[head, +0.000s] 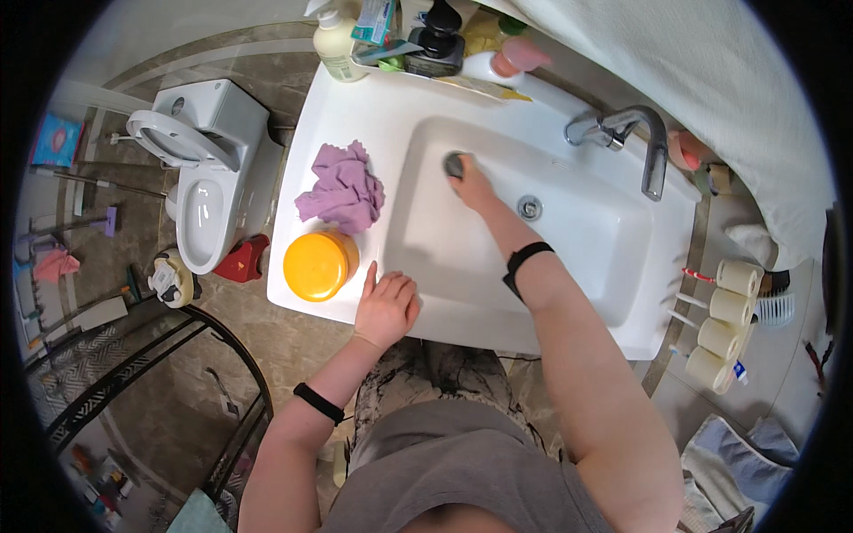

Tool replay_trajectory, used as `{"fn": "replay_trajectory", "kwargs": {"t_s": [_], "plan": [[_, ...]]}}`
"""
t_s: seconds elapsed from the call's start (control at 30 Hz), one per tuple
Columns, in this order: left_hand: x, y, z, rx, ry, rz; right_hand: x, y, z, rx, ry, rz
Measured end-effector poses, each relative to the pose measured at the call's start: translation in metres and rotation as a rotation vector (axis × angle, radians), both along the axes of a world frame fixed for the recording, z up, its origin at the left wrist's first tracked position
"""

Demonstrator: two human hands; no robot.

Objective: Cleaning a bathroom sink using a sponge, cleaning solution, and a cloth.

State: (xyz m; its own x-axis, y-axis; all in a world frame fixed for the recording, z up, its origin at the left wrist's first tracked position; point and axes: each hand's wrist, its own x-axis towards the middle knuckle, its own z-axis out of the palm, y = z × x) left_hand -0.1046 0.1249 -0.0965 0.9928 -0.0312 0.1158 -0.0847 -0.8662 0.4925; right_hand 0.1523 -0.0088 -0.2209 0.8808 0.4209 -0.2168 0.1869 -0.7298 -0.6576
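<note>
My right hand [474,184] is inside the white sink basin [586,266], gripping a dark grey scrubbing pad [454,164] against the basin's upper left part. The metal drain [530,208] lies to the right of that hand. At the basin's near left rim rests my left hand [388,303], its fingers apart and nothing in it. Just above and left of it stands a jar with an orange lid [314,266]. A crumpled purple cloth [343,186] lies behind the jar on the counter. The pad's underside is hidden.
A chrome faucet [626,130] arches at the back right. Pump bottles, among them a cream one [336,46], crowd the back edge. A toothbrush and cup holder [723,320] is at the right. The toilet [206,193] and a red bin-like object [246,258] are left.
</note>
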Motion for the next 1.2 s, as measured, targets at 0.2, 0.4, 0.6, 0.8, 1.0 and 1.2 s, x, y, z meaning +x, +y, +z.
{"fn": "replay_trajectory", "kwargs": {"t_s": [0.2,0.4,0.6,0.8,1.0,1.2], "plan": [[-0.006,-0.001,0.002,-0.034,0.024,0.019,-0.125,0.036,-0.003,0.406,0.831,-0.122],[-0.016,0.007,-0.001,0.003,0.002,0.027,-0.134,-0.041,0.066,0.059,0.862,0.426],[-0.009,0.001,0.000,-0.015,0.013,0.026,-0.125,-0.161,0.077,-0.138,0.556,0.209],[-0.016,0.007,-0.005,-0.012,-0.022,0.025,-0.168,-0.008,0.108,-0.183,0.400,0.318],[-0.015,0.005,-0.003,0.015,-0.020,0.030,-0.140,-0.254,0.117,-0.436,0.497,-0.006],[-0.010,-0.003,0.000,0.006,-0.003,-0.005,-0.170,-0.126,0.091,-0.216,0.292,0.126]]}}
